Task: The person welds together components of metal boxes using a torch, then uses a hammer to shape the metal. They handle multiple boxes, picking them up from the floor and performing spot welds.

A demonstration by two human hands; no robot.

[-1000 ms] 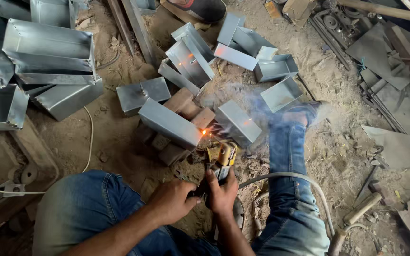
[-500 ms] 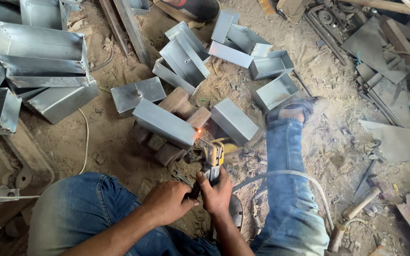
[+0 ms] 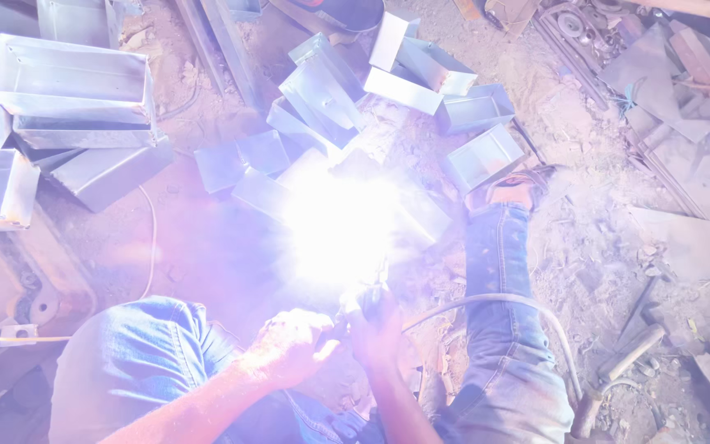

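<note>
- Left hand (image 3: 293,345) and right hand (image 3: 374,322) side by side, fingers curled around welding holder (image 3: 365,300), just below arc glare (image 3: 334,224)
- Two hands, one holder
- Metal boxes (image 3: 71,78) beyond glare; count unclear

both hands, the left hand (image 3: 289,345) and the right hand (image 3: 374,325), close together around a welding holder (image 3: 365,300) just below a white arc glare (image 3: 343,226) that hides the workpiece; open grey metal boxes (image 3: 71,78) lie scattered on the dirt floor (image 3: 585,255) beyond, a grey cable (image 3: 503,302) arching over the person's right jeans leg (image 3: 499,329)
</note>
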